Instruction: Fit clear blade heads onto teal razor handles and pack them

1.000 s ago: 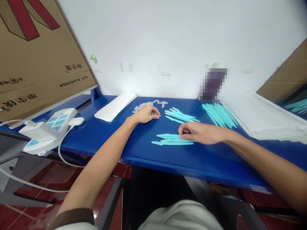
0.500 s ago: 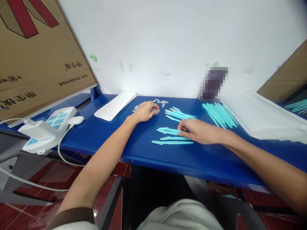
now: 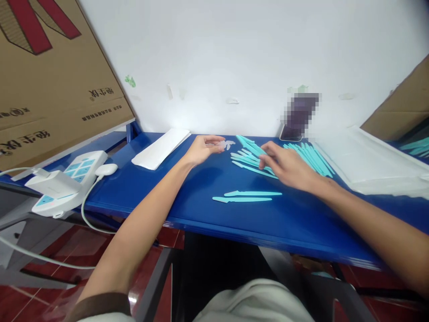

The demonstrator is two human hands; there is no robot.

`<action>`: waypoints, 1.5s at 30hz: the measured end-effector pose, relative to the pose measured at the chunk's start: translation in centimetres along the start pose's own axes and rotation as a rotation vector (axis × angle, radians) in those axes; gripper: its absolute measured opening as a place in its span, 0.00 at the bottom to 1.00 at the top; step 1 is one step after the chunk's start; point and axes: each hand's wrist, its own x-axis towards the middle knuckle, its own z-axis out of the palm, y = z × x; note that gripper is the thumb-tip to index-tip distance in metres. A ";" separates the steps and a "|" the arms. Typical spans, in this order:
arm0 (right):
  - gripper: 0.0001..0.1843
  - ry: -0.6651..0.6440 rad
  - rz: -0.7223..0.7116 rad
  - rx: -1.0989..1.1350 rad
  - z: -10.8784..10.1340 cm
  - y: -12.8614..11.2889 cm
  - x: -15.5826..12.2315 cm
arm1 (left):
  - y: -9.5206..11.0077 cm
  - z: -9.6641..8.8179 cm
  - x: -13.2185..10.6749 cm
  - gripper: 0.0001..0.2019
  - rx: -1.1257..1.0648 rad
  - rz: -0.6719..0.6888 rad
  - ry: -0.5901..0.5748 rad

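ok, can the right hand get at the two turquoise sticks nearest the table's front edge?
Likely yes: the two sticks lie uncovered on the blue table, near the right hand, though its fingers hold at least one other stick.

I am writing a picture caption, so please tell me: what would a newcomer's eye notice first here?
Probably the bright turquoise eyebrow razors against the blue table, some held in the right hand. Next, perhaps, the large cardboard box with bold red print at far left, above the white power strip.
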 end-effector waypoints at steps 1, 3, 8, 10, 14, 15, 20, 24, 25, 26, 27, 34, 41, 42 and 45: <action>0.09 0.009 0.004 0.025 0.3 0.2 0.0 | 0.1 0.2 -0.1 0.25 -0.052 -0.016 0.004; 0.09 0.002 0.028 0.081 0.8 0.6 0.1 | 0.3 0.6 -0.3 0.23 -0.165 -0.038 0.003; 0.09 0.020 0.052 0.107 1.4 1.1 0.2 | 0.6 1.7 -0.7 0.20 -0.291 -0.072 -0.016; 0.09 0.056 0.031 0.050 1.4 1.0 0.3 | 0.6 1.9 -0.8 0.19 -0.297 -0.079 -0.027; 0.09 0.072 0.005 -0.014 1.2 0.9 0.3 | 0.5 2.0 -0.7 0.21 -0.289 -0.071 -0.018; 0.08 0.069 0.008 -0.018 1.2 0.9 0.3 | 0.5 2.0 -0.7 0.21 -0.287 -0.064 -0.007; 0.08 0.061 0.029 -0.024 1.3 1.4 0.3 | 0.4 1.9 -0.6 0.20 -0.253 -0.030 0.022; 0.08 0.062 0.030 -0.030 1.3 1.4 0.3 | 0.4 2.0 -0.6 0.20 -0.184 -0.013 0.027; 0.09 0.059 0.030 -0.031 1.2 1.4 0.3 | 0.4 2.0 -0.6 0.20 -0.169 -0.008 0.028; 0.09 0.056 0.031 -0.031 1.2 1.4 0.3 | 0.4 2.0 -0.6 0.20 -0.157 -0.004 0.028; 0.09 0.052 0.032 -0.032 1.2 1.4 0.3 | 0.3 2.0 -0.6 0.19 -0.148 0.001 0.029; 0.09 0.055 0.049 -0.034 1.0 1.1 0.3 | -0.1 1.9 -0.3 0.20 -0.165 0.049 0.033; 0.10 0.026 0.060 -0.023 0.8 0.7 0.4 | 0.4 2.2 -0.6 0.21 -0.166 0.031 0.021; 0.11 0.019 0.059 -0.027 0.7 0.7 0.4 | 0.4 2.2 -0.6 0.20 -0.157 0.044 0.031; 0.12 0.015 0.044 -0.040 0.7 0.5 0.3 | 0.4 2.2 -0.5 0.20 -0.122 0.077 0.034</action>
